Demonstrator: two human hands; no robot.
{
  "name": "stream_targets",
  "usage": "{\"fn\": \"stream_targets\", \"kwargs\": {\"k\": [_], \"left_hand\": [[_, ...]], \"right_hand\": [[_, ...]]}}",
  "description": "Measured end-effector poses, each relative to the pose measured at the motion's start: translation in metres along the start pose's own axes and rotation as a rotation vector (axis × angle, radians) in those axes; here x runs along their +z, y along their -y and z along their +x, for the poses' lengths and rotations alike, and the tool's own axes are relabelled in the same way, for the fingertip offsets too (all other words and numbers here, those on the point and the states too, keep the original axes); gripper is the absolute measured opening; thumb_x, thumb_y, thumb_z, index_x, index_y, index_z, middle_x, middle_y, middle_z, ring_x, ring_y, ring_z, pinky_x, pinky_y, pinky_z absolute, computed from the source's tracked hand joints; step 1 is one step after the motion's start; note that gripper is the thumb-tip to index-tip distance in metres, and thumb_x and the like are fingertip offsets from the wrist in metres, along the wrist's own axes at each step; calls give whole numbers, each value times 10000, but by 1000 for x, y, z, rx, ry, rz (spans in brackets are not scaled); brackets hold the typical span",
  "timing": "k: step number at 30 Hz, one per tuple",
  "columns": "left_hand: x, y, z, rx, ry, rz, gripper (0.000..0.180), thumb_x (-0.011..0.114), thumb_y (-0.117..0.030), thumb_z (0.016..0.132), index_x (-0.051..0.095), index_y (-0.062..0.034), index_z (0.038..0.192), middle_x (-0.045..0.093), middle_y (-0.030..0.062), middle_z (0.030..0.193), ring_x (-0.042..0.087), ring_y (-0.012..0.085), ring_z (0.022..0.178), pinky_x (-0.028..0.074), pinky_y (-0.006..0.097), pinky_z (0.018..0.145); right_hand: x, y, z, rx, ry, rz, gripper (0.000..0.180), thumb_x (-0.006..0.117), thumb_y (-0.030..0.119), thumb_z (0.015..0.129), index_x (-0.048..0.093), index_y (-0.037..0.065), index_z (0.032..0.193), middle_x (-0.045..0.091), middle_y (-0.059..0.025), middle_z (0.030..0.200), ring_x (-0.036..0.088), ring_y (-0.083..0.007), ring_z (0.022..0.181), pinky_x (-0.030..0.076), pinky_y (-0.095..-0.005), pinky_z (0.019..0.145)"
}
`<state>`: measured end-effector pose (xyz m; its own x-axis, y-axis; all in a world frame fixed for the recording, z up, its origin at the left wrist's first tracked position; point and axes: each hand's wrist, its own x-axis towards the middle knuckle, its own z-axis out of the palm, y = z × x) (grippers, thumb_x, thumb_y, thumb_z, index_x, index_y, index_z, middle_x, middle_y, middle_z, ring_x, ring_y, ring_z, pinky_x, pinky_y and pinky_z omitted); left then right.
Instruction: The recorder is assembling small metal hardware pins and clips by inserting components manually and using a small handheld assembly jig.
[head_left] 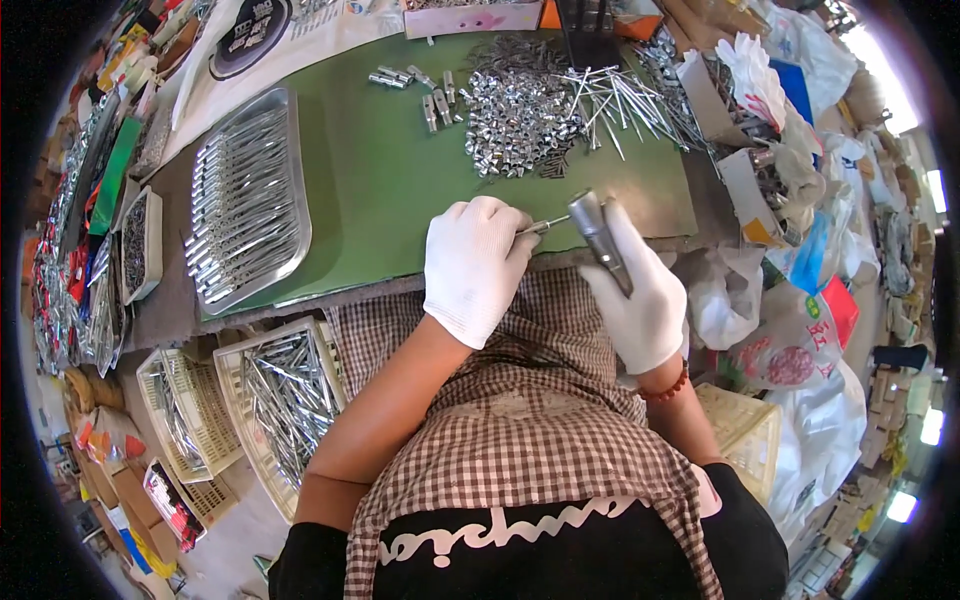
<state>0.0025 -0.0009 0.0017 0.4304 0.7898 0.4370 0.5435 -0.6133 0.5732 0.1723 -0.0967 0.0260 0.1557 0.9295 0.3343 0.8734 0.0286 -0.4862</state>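
Note:
Both of my hands wear white knit gloves. My right hand (pixel 640 290) grips a grey metal power screwdriver (pixel 600 235) by its barrel, tip pointing left. My left hand (pixel 475 260) is closed around a small metal part (pixel 540 227) whose end sticks out toward the screwdriver tip; the two meet at the near edge of the green mat (pixel 400 190). A pile of small shiny metal sleeves (pixel 515 120) and a heap of thin metal rods (pixel 625 100) lie on the mat beyond my hands.
A metal tray (pixel 290 200) of finished metal pieces sits on the mat's left. White plastic baskets (pixel 265 350) of metal parts stand low on my left. A few assembled pieces (pixel 420 85) lie at the mat's far side. Bags and boxes (pixel 790 330) crowd the right.

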Motion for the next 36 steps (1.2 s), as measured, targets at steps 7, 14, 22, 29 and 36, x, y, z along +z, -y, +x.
{"fn": "stream_targets", "kwargs": {"k": [7, 14, 22, 29, 36], "left_hand": [[0, -2, 0, 1, -2, -3, 107, 734, -155, 785, 708, -66, 838, 652, 108, 863, 618, 342, 825, 473, 452, 742], [3, -3, 5, -2, 26, 11, 144, 745, -180, 774, 753, -98, 893, 651, 80, 856, 620, 314, 817, 482, 436, 746], [-3, -10, 10, 119, 15, 164, 90, 711, -174, 776, 721, -95, 819, 640, 75, 840, 628, 305, 791, 499, 435, 697], [-60, 17, 9, 96, -3, 321, 109, 644, -190, 780, 682, -90, 758, 623, 88, 784, 639, 278, 759, 521, 424, 697], [-218, 127, -1, -207, -145, 700, 178, 603, -227, 886, 736, -112, 913, 692, 119, 954, 657, 316, 932, 515, 434, 854]], "right_hand": [[0, -34, 5, -8, -143, 84, 659, 748, 273, 855, 505, 180, 1460, 701, -202, 1050, 693, -385, 872, 547, -426, 721], [-45, -122, 42, 344, -142, -646, 415, 654, 345, 922, 633, 139, 1282, 693, -140, 989, 656, -373, 905, 517, -447, 775], [-19, -130, 154, -77, -110, -510, 267, 633, 291, 908, 706, 94, 1072, 677, -158, 1029, 629, -372, 993, 497, -466, 873], [-14, -162, 187, 168, 156, -541, 374, 632, 379, 898, 653, 24, 1014, 663, -241, 1067, 619, -443, 1027, 483, -519, 880], [-9, -175, 194, 168, 84, -446, 301, 605, 302, 935, 672, 25, 1031, 680, -232, 1062, 636, -428, 1022, 494, -483, 883]]}}
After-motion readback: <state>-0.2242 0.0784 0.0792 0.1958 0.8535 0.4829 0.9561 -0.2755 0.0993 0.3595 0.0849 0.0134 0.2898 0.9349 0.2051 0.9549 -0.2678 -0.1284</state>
